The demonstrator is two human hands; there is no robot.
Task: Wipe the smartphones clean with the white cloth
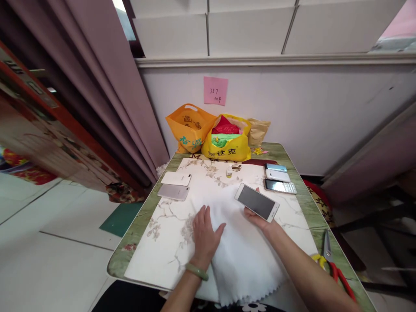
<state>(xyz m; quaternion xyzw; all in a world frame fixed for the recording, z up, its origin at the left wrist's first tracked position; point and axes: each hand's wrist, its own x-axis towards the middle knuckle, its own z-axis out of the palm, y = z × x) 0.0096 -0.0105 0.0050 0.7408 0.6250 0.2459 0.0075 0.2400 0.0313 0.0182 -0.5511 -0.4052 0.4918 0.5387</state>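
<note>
My right hand (260,218) holds a white smartphone (256,202) with a dark screen, raised over the table mat and tilted toward me. The thumb and fingers grip its lower edge and back. My left hand (206,234) lies with fingers stretched out on a white cloth (242,255) with a zigzag edge, and a green bangle (196,271) circles that wrist. The cloth spreads over the mat and hangs past the table's front edge.
Two phones, a white one (176,178) and a greyish one (173,192), lie left. Several more phones (280,186) lie right. A small bottle (229,173) stands behind. Scissors (328,255) rest at the right edge. An orange bag (190,125) and yellow bag (227,149) stand at the back.
</note>
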